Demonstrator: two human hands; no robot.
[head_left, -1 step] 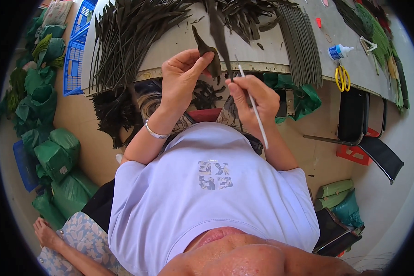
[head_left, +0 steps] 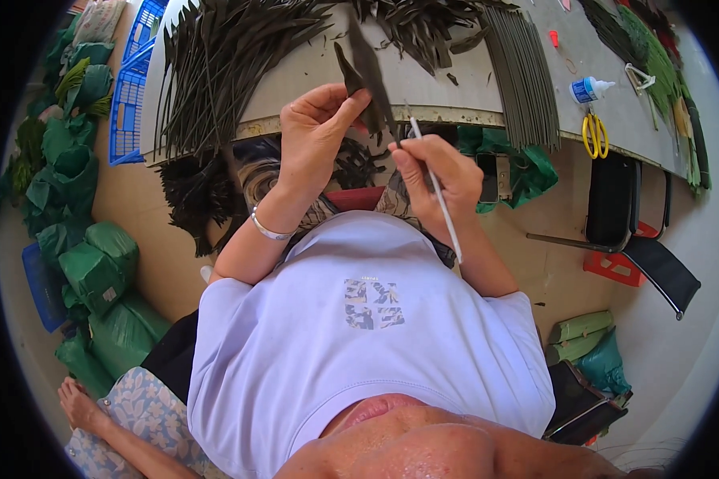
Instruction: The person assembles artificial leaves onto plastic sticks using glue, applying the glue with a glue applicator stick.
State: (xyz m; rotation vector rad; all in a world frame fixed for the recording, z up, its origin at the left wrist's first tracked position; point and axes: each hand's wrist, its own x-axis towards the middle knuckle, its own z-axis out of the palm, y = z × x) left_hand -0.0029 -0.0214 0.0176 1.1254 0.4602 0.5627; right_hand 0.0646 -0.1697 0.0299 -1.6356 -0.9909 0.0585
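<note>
Holding: left hand [head_left: 315, 136] pinches dark leaves [head_left: 359, 68] between thumb and fingertips, raised above the counter [head_left: 423, 84] edge
Left arm: forearm rises from the lower left, wrist bent back, palm turned toward the right hand; a silver bracelet [head_left: 268, 231] circles the wrist
Right hand [head_left: 439, 176]: fingers curled and pressed around a thin white stick [head_left: 435, 188], pinching it pen-fashion
Stick: slants from lower right up to the left, its upper tip just beside the base of the leaves
Right arm: forearm comes up from the lower right, knuckles facing the camera
Leaves: long, narrow, dark, standing upright out of the left hand, between both hands and the counter edge
Counter: heaps of loose dark leaves [head_left: 224, 56] at left, a tidy bundle of dark strips [head_left: 527, 72] at right
Far right of counter: glue bottle [head_left: 591, 88] and yellow scissors [head_left: 593, 134], well apart from both hands
Floor: green sacks [head_left: 96, 263] at left, blue crate [head_left: 128, 96] behind them
</note>
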